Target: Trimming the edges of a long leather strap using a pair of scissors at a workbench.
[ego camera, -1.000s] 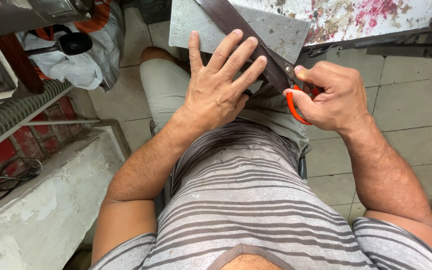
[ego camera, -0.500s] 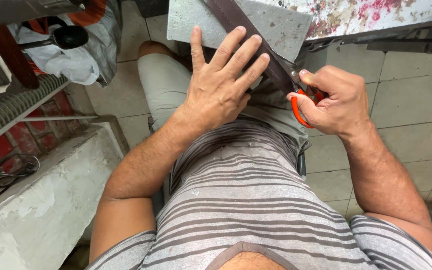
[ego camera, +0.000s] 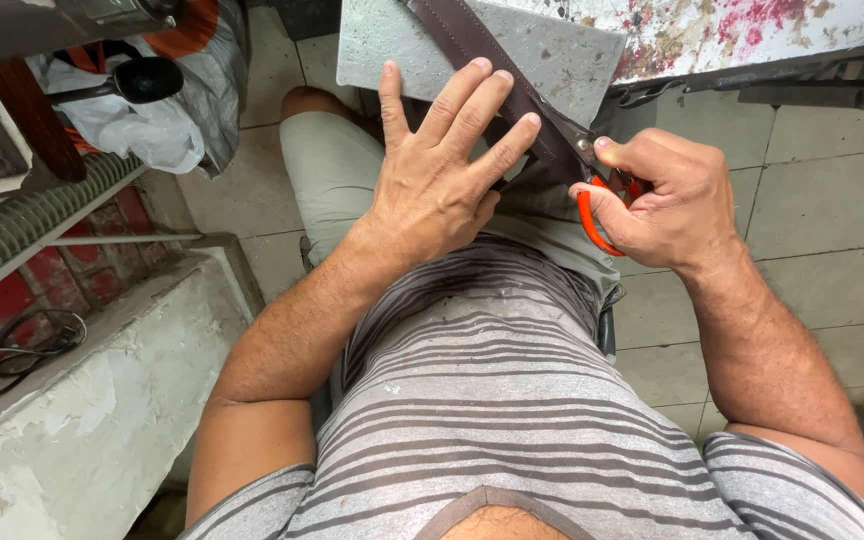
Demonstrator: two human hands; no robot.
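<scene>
**Hands on a leather strap at the stone slab**

The left hand [ego camera: 447, 175] lies flat with fingers spread wide, pressing down on a dark brown leather strap [ego camera: 472, 45] that runs slantwise across a grey stone slab [ego camera: 572, 60] resting over the person's lap. Its grip is apart, palm down, clamped on nothing. The right hand [ego camera: 662, 200] is closed around the orange handles of a pair of scissors [ego camera: 592, 205], whose metal pivot sits right at the strap's lower edge, just beside the left fingertips. The blades are mostly hidden under the strap. Behind the slab, a bench [ego camera: 752, 35] with a red-speckled top reaches the upper edge. To the left lies a white plastic bag [ego camera: 142, 130].
</scene>
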